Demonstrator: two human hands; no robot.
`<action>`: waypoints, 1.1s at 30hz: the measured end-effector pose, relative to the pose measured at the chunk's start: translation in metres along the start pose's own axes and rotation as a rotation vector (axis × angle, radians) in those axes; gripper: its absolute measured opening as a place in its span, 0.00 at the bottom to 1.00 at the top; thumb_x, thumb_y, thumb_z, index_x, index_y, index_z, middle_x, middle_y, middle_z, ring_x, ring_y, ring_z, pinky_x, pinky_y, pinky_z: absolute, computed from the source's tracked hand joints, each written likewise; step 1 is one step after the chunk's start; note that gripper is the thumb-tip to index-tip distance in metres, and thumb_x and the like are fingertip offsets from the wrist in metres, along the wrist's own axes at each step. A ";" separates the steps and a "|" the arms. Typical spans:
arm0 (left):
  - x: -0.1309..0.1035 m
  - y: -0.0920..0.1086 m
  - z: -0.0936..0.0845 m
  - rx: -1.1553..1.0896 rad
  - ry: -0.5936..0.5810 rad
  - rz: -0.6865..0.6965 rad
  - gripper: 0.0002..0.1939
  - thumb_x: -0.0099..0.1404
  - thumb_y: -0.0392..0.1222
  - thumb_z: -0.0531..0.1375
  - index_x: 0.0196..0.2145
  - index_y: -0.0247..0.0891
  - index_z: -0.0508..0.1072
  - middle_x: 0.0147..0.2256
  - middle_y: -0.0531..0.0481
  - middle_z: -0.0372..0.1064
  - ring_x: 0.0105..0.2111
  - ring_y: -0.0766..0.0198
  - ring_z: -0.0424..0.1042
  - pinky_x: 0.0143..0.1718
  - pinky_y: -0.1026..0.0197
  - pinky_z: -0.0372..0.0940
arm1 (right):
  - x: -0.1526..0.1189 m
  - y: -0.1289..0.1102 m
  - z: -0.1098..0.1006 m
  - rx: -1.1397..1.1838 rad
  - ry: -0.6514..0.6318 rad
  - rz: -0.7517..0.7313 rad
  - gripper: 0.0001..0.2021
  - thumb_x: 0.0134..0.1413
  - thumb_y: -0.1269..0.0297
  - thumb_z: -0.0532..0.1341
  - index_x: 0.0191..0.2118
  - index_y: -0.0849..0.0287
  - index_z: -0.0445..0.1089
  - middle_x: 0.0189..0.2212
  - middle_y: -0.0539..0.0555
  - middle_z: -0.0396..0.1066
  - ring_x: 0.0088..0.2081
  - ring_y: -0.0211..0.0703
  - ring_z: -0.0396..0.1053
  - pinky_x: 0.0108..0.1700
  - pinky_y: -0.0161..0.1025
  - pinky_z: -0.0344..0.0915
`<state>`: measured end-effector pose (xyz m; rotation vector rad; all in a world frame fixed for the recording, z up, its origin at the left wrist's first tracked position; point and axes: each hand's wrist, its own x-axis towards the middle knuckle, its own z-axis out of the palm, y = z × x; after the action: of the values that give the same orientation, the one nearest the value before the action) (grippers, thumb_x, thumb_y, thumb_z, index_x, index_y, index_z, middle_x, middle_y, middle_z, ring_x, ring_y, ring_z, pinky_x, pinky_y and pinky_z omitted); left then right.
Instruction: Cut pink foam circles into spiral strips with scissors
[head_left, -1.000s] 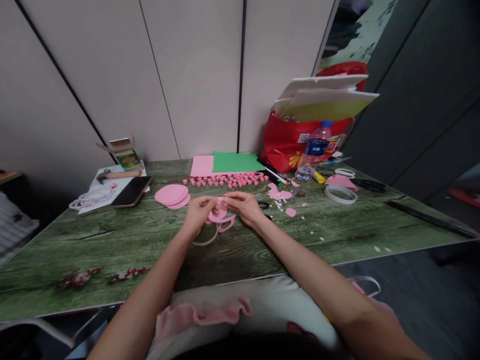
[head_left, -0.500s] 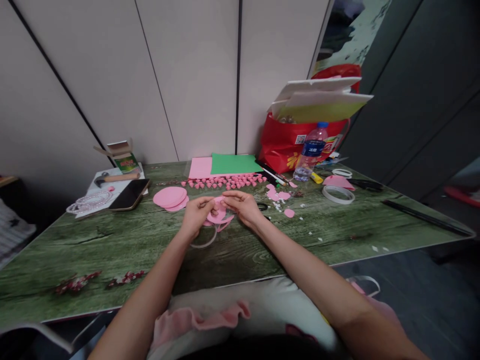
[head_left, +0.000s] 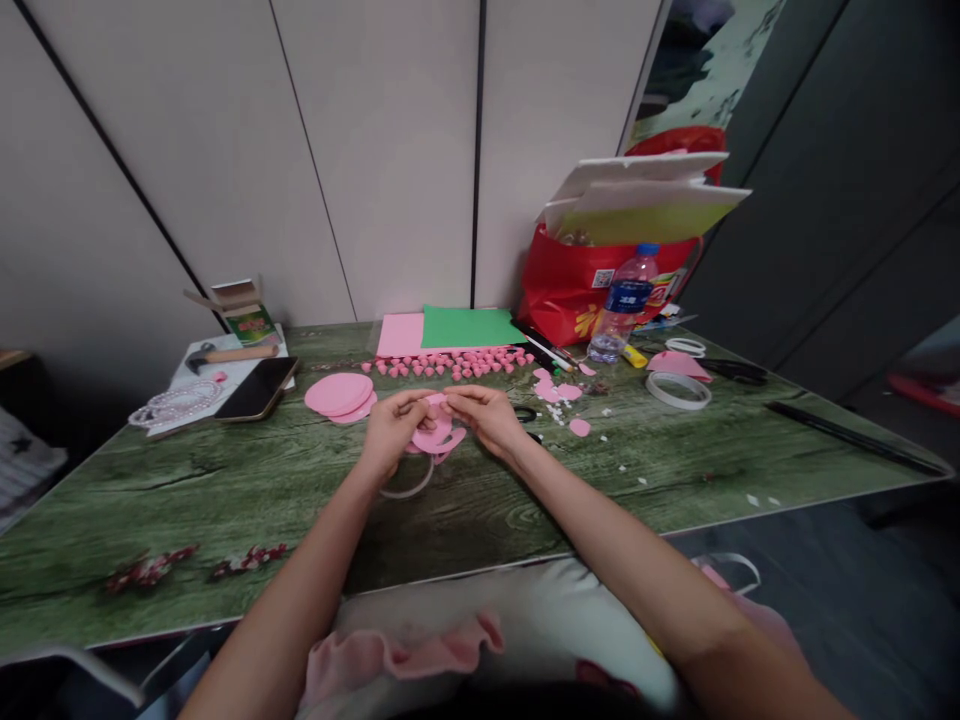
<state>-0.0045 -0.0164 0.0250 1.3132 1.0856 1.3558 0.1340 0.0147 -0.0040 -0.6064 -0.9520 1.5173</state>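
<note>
Left grip (head_left: 390, 430) and right grip (head_left: 487, 415) pinch pink paper (head_left: 427, 440).

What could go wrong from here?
The pink piece, pinched by the left hand and right hand, could crease or tear if they pull unevenly. The white ring, just below the left hand in the picture, might get knocked. The loose white bits, to the right of the right hand, could scatter if that hand sweeps outward.

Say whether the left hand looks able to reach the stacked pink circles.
Likely yes: the pink circles lie just beside the left hand with nothing between, though it holds a pink piece.
</note>
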 end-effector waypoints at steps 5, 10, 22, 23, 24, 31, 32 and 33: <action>-0.001 0.002 0.001 -0.015 -0.002 -0.001 0.17 0.47 0.41 0.62 0.35 0.29 0.71 0.21 0.51 0.70 0.21 0.67 0.68 0.25 0.65 0.63 | 0.000 0.000 -0.001 -0.005 -0.013 0.008 0.12 0.28 0.68 0.69 0.27 0.61 0.73 0.22 0.49 0.73 0.25 0.33 0.70 0.37 0.34 0.66; -0.002 0.002 0.001 -0.008 -0.009 -0.019 0.17 0.47 0.42 0.62 0.35 0.30 0.71 0.22 0.50 0.70 0.22 0.66 0.69 0.26 0.64 0.64 | 0.000 0.000 -0.002 -0.022 -0.008 0.002 0.12 0.29 0.68 0.69 0.28 0.62 0.72 0.20 0.49 0.73 0.23 0.34 0.69 0.33 0.34 0.66; 0.000 0.001 0.001 0.001 0.023 -0.028 0.16 0.47 0.40 0.62 0.34 0.30 0.71 0.21 0.50 0.69 0.20 0.67 0.67 0.22 0.66 0.62 | 0.000 0.001 0.001 0.049 0.015 -0.010 0.10 0.28 0.67 0.69 0.24 0.62 0.72 0.23 0.49 0.72 0.26 0.33 0.70 0.38 0.34 0.67; 0.000 0.001 0.001 -0.008 0.032 -0.025 0.15 0.47 0.40 0.61 0.34 0.30 0.71 0.21 0.51 0.69 0.20 0.68 0.67 0.22 0.66 0.62 | 0.000 0.000 0.001 0.054 0.003 -0.003 0.10 0.29 0.67 0.69 0.25 0.62 0.73 0.24 0.49 0.73 0.27 0.34 0.70 0.40 0.35 0.66; 0.000 0.001 0.001 -0.016 0.038 -0.024 0.15 0.47 0.40 0.61 0.33 0.30 0.71 0.21 0.51 0.69 0.20 0.68 0.67 0.22 0.66 0.62 | 0.000 0.000 0.002 0.053 -0.012 0.004 0.11 0.29 0.67 0.69 0.26 0.62 0.73 0.25 0.50 0.73 0.28 0.34 0.70 0.41 0.36 0.66; 0.000 -0.001 0.001 -0.013 0.026 -0.029 0.16 0.46 0.41 0.62 0.34 0.30 0.71 0.21 0.50 0.70 0.20 0.68 0.67 0.21 0.67 0.62 | 0.001 0.002 -0.002 0.010 -0.025 0.008 0.12 0.29 0.68 0.69 0.28 0.62 0.73 0.24 0.51 0.74 0.28 0.36 0.71 0.41 0.37 0.66; 0.000 -0.001 0.001 -0.010 0.019 -0.029 0.16 0.46 0.41 0.62 0.34 0.30 0.71 0.21 0.50 0.70 0.20 0.68 0.67 0.21 0.67 0.62 | 0.002 0.002 -0.003 0.003 -0.022 0.009 0.12 0.29 0.69 0.69 0.28 0.62 0.72 0.24 0.51 0.74 0.27 0.36 0.71 0.40 0.37 0.66; 0.000 -0.001 0.001 -0.007 0.012 -0.029 0.17 0.46 0.42 0.62 0.34 0.30 0.71 0.21 0.50 0.70 0.20 0.67 0.68 0.21 0.67 0.62 | 0.002 0.002 -0.004 -0.004 -0.020 0.009 0.13 0.29 0.68 0.69 0.28 0.62 0.72 0.23 0.51 0.73 0.26 0.35 0.71 0.39 0.37 0.66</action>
<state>-0.0037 -0.0160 0.0243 1.2814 1.1033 1.3469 0.1354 0.0175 -0.0077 -0.6005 -0.9693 1.5326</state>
